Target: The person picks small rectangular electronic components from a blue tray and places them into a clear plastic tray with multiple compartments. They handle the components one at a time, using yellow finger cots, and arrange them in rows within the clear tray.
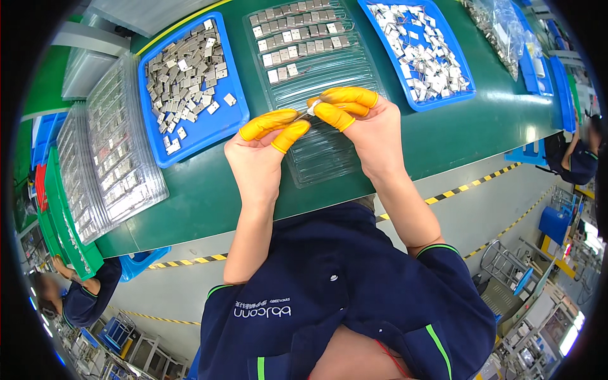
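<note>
My left hand and my right hand meet over the near part of a clear plastic tray, both with yellow finger cots on. A small white connector is pinched in my right fingertips. My left thumb and fingers close on a small greyish part right beside it; its exact kind is mostly hidden, and whether the two pieces are joined I cannot tell. Farther up the clear tray, rows of flat grey and white rectangular pieces lie in the slots.
At left, a blue tray holds many loose grey metal pieces. Another blue tray at right contains small white connectors. Stacked clear trays lie at the far left of the green table. Other people work at both sides.
</note>
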The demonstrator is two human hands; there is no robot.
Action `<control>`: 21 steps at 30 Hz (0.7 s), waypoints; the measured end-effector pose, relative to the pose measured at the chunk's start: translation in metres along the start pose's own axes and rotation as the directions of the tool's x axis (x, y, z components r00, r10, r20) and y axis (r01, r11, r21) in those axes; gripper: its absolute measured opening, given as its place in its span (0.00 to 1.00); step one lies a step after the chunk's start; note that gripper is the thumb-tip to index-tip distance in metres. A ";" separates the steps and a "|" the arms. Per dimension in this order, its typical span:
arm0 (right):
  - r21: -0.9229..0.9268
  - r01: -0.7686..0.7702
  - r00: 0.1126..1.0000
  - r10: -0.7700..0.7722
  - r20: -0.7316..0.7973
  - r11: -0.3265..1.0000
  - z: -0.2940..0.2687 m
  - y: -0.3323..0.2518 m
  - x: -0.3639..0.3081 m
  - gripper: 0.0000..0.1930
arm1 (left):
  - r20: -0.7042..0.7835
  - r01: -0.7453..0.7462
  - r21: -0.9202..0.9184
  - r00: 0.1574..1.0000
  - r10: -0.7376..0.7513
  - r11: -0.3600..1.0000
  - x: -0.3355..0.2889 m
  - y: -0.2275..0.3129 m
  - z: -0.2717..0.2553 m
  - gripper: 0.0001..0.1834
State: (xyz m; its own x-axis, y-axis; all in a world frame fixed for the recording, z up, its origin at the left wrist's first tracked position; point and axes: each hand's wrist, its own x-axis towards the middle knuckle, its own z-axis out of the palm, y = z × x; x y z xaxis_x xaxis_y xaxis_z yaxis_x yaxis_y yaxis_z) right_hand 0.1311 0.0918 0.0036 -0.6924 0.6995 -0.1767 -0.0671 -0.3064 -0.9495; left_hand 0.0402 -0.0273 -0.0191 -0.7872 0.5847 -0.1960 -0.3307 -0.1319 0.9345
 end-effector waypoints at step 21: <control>-0.132 -0.275 0.844 0.305 0.441 0.952 -0.021 -0.026 -0.003 0.10 | 0.315 -0.046 -0.041 0.947 0.057 0.998 -0.012 0.007 -0.018 0.10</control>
State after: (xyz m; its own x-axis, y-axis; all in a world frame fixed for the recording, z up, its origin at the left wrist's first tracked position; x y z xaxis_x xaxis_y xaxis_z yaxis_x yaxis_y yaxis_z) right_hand 0.1503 0.1112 0.0231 -0.9219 0.2118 -0.3244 0.2214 -0.3993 -0.8897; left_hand 0.0381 -0.0501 -0.0160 -0.6006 0.7986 -0.0389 -0.3147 -0.1914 0.9297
